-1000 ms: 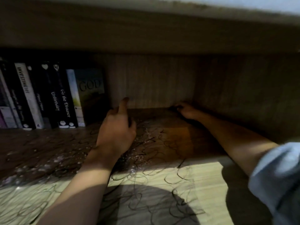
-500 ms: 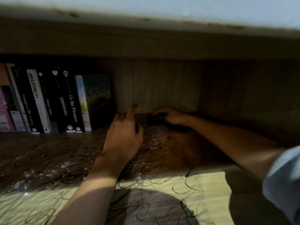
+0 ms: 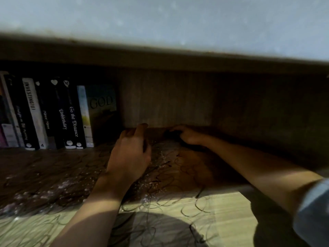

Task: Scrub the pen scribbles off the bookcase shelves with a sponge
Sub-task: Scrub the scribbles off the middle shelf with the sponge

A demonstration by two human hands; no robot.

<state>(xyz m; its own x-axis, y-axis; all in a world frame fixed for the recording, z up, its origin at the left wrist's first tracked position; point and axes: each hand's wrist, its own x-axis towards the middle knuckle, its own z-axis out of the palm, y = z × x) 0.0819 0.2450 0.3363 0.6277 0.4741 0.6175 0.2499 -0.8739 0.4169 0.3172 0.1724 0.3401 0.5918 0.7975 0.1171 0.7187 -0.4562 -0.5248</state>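
The wooden shelf (image 3: 227,207) is covered in black pen scribbles (image 3: 178,168), with wet foam specks across its dark left part. My right hand (image 3: 188,135) reaches to the back of the shelf and grips a dark sponge (image 3: 173,135), pressing it on the wood near the back panel. My left hand (image 3: 130,152) rests in the middle of the shelf with loosely curled fingers, one finger pointing toward the back, holding nothing. The sponge is mostly hidden in shadow under my fingers.
A row of upright books (image 3: 53,114) fills the left of the shelf, ending with a pale book (image 3: 99,113) beside my left hand. The upper shelf board (image 3: 160,57) hangs low overhead. The side panel (image 3: 276,113) closes the right.
My right hand has slid the sponge leftward along the back of the shelf, closer to my left hand. My left hand has stayed in place.
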